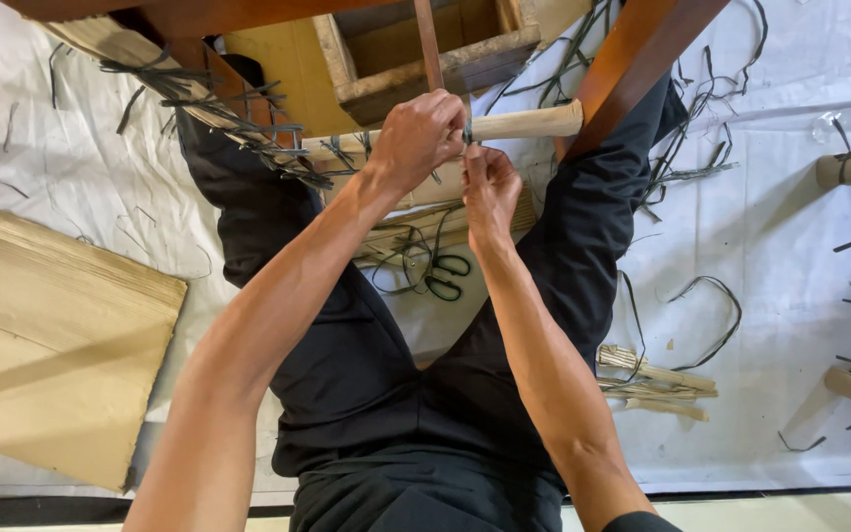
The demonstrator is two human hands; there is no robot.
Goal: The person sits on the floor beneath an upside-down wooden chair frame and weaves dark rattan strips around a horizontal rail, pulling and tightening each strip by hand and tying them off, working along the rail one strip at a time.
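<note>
Head view: flat cardboard (61,345) lies at eight o'clock. Left hand (416,138), fist pressed together, grips the pale wooden rod (529,122) at twelve o'clock. Right hand (490,192) just beside it pinches a dark strip (467,136) against the rod. Scissors (440,276) lie below.

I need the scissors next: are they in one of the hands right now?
No, the scissors lie on the sheet between the legs, while both hands work at the pale roll.
</note>
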